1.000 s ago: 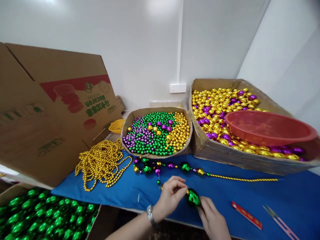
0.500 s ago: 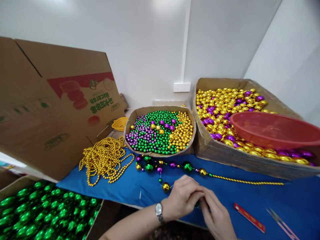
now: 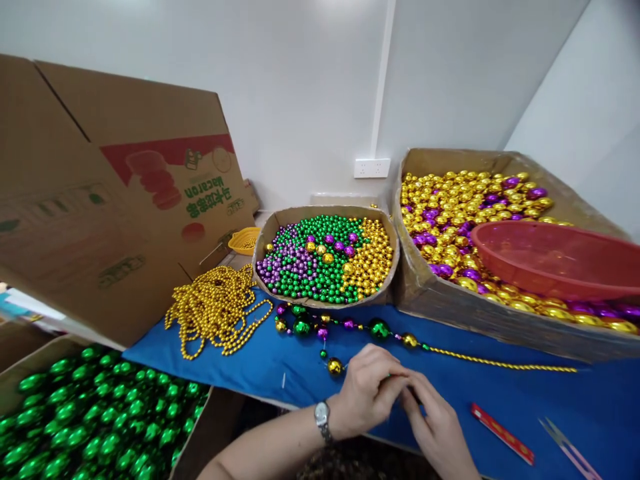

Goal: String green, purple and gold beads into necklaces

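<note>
My two hands meet at the near edge of the table (image 3: 500, 383), which has a blue cloth over it. My left hand (image 3: 367, 393), w/ a wristwatch (image 3: 323, 419) on it, has fingers curled in a pinch; my right hand (image 3: 440, 430) presses up against it, fingertips together. Whatever they pinch is hidden between the fingers, so I can't tell what it is. It looks like the near end of the bead strand (image 3: 350, 325), which lies just beyond my knuckles: green, purple & gold balls in a row, one gold ball (image 3: 335, 366) closest to my left hand, then a thin gold beaded tail (image 3: 500, 362) running off to the right.

Judging by this, I'm mid-threading, working a bead onto the strand's end. The next move prob. calls for a steady pinch on the cord & a fresh bead.

Behind the strand: a small cardboard box (image 3: 327, 260) of little green, purple & gold beads; to its right a big box (image 3: 500, 240) of larger gold & purple balls w/ a red basin (image 3: 550, 257) on top. Left: a heap of gold bead chain (image 3: 217, 310). Bottom left: a box of green balls (image 3: 95, 417). Right of my hands: a red strip (image 3: 501, 433) & thread snips (image 3: 567, 448).
</note>
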`<state>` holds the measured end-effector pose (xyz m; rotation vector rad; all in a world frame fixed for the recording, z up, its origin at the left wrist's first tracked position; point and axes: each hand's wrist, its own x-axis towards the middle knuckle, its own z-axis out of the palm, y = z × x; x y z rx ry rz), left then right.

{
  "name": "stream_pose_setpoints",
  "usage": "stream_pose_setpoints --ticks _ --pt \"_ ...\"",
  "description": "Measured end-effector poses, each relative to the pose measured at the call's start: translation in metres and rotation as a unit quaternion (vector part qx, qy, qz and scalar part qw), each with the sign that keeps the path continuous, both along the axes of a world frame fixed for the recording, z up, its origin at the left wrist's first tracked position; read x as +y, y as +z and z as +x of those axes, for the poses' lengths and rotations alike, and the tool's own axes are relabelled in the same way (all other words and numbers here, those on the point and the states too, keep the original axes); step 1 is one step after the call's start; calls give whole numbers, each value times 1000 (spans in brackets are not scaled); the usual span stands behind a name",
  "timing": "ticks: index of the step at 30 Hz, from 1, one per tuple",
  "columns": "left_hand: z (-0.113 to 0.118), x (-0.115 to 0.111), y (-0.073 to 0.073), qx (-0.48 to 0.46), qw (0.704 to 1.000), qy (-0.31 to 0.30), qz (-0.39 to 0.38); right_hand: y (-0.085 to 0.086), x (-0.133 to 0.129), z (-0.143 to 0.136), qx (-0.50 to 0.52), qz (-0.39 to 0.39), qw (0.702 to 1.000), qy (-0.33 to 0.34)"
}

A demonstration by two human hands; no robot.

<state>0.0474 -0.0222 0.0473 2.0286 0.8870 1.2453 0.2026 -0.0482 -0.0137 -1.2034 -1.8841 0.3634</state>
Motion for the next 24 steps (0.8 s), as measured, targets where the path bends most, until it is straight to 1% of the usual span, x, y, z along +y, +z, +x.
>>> stream_pose_setpoints --ticks 2,5,6,8,9,11,13,14,16,19,20,22,23,24 --pt "1 -1 -1 -29 999 15 -20 4 -2 -2 14 -19 1000 18" --pt "2 -1 -7 -81 992 54 -84 1 -3 0 3 -42 999 20" --pt "2 -1 -11 -94 988 56 -105 -2 -3 1 -4 -44 999 10" --pt "2 0 -20 -90 988 23 -125 -9 0 6 -13 -45 999 -26" --pt "2 1 -26 -68 990 -9 -121 -11 2 8 -15 -49 998 -47" --pt "3 4 -38 17 991 -87 -96 -12 5 13 -19 -64 995 -77" --pt "6 8 -49 126 979 -144 -64 -6 7 16 -12 -93 993 -78" --pt "8 10 -55 177 971 -156 -51 -1 8 17 -2 -109 991 -72" --pt "14 13 -65 258 955 -148 -20 9 7 18 23 -139 989 -46" --pt "22 15 -76 332 936 -113 44 21 5 19 62 -179 982 -8" --pt "24 15 -78 351 928 -108 67 24 4 21 80 -194 978 -10" --pt "24 15 -78 389 910 -100 99 31 1 29 136 -217 965 -54" --pt "22 16 -77 408 901 -98 108 34 0 35 168 -217 957 -89" --pt "19 17 -75 427 892 -94 112 38 -1 44 198 -199 951 -128"
